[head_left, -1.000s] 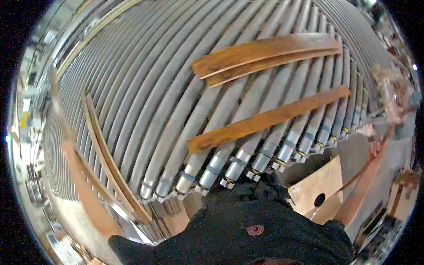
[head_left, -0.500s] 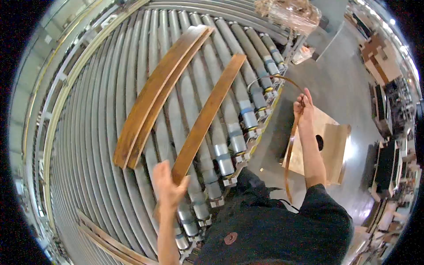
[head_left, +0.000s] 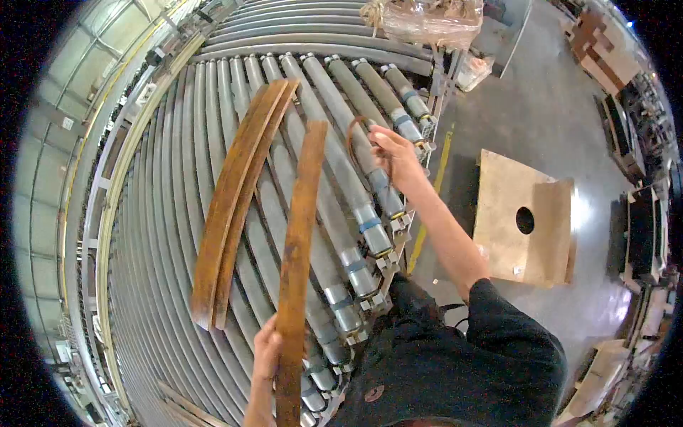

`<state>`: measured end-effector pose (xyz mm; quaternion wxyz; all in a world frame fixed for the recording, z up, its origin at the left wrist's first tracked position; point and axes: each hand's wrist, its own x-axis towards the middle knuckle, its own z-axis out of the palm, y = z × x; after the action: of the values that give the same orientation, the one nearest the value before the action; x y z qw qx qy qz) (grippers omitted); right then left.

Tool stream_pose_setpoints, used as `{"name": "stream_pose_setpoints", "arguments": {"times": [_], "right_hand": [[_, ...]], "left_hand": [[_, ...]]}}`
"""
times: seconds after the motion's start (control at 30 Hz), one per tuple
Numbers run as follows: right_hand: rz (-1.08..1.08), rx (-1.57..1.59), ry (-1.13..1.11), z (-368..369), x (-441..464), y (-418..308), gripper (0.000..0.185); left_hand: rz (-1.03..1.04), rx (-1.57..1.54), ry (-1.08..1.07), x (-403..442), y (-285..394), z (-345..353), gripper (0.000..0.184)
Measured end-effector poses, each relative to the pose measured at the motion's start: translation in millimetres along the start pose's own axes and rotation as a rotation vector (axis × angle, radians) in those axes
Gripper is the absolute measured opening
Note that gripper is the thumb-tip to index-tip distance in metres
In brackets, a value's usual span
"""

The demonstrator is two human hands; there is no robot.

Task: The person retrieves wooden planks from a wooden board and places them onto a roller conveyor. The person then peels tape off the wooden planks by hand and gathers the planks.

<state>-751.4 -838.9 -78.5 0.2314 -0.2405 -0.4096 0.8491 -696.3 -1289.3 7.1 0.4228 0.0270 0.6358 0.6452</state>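
Observation:
My left hand (head_left: pixel 267 350) is closed around the edge of a long, narrow brown wooden board (head_left: pixel 299 228), near its lower end. The board stands slantwise over the rollers, and some of my fingers are hidden behind it. In my right hand (head_left: pixel 395 158), the fingers are curled on a thin brown strip (head_left: pixel 351 135) that bends in a loop above the rollers. Most of that strip is hidden or blurred. To the left of the held board, two similar boards (head_left: pixel 235 206) lie side by side on the roller conveyor (head_left: pixel 167 235).
More long pieces (head_left: pixel 186 407) lie at the lower left on the rollers. A plastic-wrapped bundle (head_left: pixel 427 21) sits at the far end. On the floor to the right is a wooden panel with a round hole (head_left: pixel 498 213). A yellow line (head_left: pixel 435 192) runs beside the conveyor.
My left hand has closed on the single board and drawn it nearer. My right hand has swung left over the rollers with the thin strip. The view has shifted.

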Motion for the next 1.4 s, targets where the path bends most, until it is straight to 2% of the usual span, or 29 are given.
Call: {"name": "stream_pose_setpoints", "arguments": {"times": [0.07, 0.1, 0.27, 0.4, 0.6, 0.7, 0.8, 1.1, 1.3, 1.4], "right_hand": [[-0.010, -0.002, -0.118, 17, 17, 7, 0.042], [0.011, 0.024, -0.150, 23, 28, 16, 0.042], [-0.191, -0.063, -0.217, 33, 29, 15, 0.040], [-0.066, 0.050, -0.300, 42, 7, -4, 0.036], [-0.217, 0.319, -0.359, 50, -27, -25, 0.044], [-0.233, 0.264, -0.362, 47, -32, -24, 0.047], [-0.338, 0.202, -0.336, 50, -40, -27, 0.046], [-0.420, 0.174, -0.222, 56, -52, -36, 0.038], [-0.411, 0.146, -0.192, 55, -54, -39, 0.038], [-0.430, 0.157, -0.175, 57, -53, -35, 0.032]], "left_hand": [[0.011, 0.048, -0.049, -12, -14, 5, 0.076], [-0.070, -0.019, 0.015, -19, -19, 14, 0.076], [-0.073, -0.100, 0.070, -47, -53, 24, 0.069], [-0.099, -0.150, 0.116, -65, -41, 55, 0.070], [-0.070, -0.086, 0.087, -75, -67, 39, 0.069], [-0.077, -0.128, 0.056, -83, -62, 44, 0.069], [-0.066, -0.130, 0.089, -91, -63, 53, 0.069], [-0.056, -0.135, 0.142, -98, -57, 68, 0.065], [-0.047, -0.136, 0.123, -97, -57, 68, 0.063], [-0.042, -0.158, 0.115, -97, -56, 69, 0.063]]}}
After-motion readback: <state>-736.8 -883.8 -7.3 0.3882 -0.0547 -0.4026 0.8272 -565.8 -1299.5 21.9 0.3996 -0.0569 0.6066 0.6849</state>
